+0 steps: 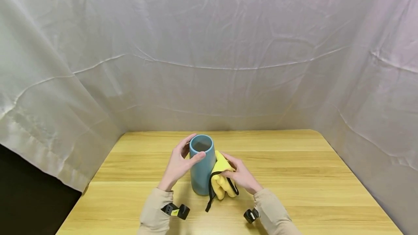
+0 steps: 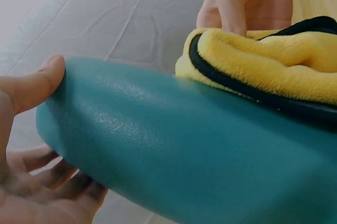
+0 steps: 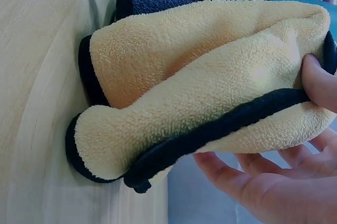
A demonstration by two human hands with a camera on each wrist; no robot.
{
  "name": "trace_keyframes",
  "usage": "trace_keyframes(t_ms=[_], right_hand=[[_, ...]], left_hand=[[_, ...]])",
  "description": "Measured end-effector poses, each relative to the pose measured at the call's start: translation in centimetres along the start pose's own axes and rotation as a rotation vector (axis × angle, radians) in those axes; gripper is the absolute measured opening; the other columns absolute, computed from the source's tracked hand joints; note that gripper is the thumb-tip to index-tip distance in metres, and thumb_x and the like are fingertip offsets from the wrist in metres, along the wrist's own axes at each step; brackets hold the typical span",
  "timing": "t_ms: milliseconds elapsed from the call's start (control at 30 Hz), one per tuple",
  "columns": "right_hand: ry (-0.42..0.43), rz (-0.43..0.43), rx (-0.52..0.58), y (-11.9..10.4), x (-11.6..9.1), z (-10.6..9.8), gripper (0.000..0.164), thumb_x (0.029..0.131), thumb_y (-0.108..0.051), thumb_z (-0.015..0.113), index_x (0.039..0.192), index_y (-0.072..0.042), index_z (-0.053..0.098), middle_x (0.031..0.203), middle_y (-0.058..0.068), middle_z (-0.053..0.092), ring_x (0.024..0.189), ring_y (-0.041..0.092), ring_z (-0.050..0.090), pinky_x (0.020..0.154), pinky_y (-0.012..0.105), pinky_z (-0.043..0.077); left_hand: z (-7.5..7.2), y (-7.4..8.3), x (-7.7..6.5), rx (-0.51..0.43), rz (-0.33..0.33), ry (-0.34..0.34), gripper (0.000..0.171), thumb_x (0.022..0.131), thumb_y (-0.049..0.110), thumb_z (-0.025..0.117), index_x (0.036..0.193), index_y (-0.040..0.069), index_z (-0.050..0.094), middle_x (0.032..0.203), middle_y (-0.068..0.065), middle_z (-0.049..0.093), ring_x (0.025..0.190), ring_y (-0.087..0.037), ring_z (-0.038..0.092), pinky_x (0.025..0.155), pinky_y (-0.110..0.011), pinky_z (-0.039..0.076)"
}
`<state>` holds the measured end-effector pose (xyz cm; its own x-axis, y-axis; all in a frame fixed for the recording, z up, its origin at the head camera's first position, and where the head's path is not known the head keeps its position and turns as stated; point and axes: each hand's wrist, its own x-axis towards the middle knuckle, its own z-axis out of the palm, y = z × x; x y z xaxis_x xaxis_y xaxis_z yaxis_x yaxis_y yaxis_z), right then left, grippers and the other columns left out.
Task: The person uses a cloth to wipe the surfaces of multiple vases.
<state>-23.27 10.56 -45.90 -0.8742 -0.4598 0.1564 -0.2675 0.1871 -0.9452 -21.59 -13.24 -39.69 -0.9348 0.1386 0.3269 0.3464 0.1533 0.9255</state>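
Note:
A tall blue vase (image 1: 200, 175) with an open round mouth stands upright on the wooden table. My left hand (image 1: 177, 164) grips it near the rim, thumb on the near side and fingers round the far left side. In my right hand (image 1: 241, 176) is a folded yellow cleaning cloth (image 1: 222, 184) with black edging, held between thumb and fingers against the vase's right side. The right wrist view shows the plush cloth (image 3: 210, 66) bunched in folds, with a dark grey underside and its lower end close to the tabletop.
The light wooden table (image 1: 310, 184) has rounded far corners. Grey-white fabric (image 1: 228, 46) hangs behind it and along both sides. A dark area (image 1: 29, 195) shows beyond the table at the lower left. Each wrist carries a small black camera (image 1: 183, 211).

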Motion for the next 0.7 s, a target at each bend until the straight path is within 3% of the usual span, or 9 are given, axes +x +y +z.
trace_keyframes(t_ms=[133,333,467,700], right_hand=[[-0.001,-0.003,0.008,0.0,0.0,0.0,0.067,0.094,-0.005,0.067,0.154,-0.005,0.039,0.151,0.024,0.048,0.133,0.037,0.051,0.098,0.024,0.049],[-0.004,-0.003,0.018,0.1,0.0,0.0,0.066,0.094,-0.005,0.066,0.154,-0.004,0.038,0.150,0.025,0.048,0.133,0.039,0.051,0.098,0.025,0.049],[0.002,-0.001,0.015,0.3,0.1,0.0,0.066,0.094,-0.004,0.066,0.154,-0.005,0.039,0.150,0.024,0.049,0.130,0.033,0.053,0.097,0.024,0.050],[0.010,0.000,0.010,0.6,0.3,0.1,0.065,0.093,-0.003,0.066,0.154,-0.006,0.041,0.149,0.023,0.050,0.128,0.031,0.053,0.098,0.026,0.050]], left_hand=[[-0.5,-0.2,0.2,-0.018,0.004,-0.054,0.067,0.090,0.012,0.075,0.150,0.008,0.045,0.144,-0.017,0.057,0.138,-0.034,0.051,0.123,-0.050,0.031],[-0.6,-0.2,0.3,-0.016,0.023,-0.082,0.066,0.092,0.013,0.073,0.150,0.006,0.043,0.147,-0.018,0.053,0.143,-0.034,0.046,0.124,-0.051,0.028],[0.0,-0.2,0.1,0.013,0.029,-0.050,0.067,0.092,0.016,0.073,0.151,0.007,0.042,0.149,-0.018,0.051,0.143,-0.035,0.044,0.124,-0.055,0.027],[0.9,-0.2,-0.1,0.062,0.020,0.048,0.066,0.089,0.022,0.077,0.147,0.012,0.048,0.142,-0.014,0.057,0.130,-0.031,0.055,0.119,-0.053,0.037]])
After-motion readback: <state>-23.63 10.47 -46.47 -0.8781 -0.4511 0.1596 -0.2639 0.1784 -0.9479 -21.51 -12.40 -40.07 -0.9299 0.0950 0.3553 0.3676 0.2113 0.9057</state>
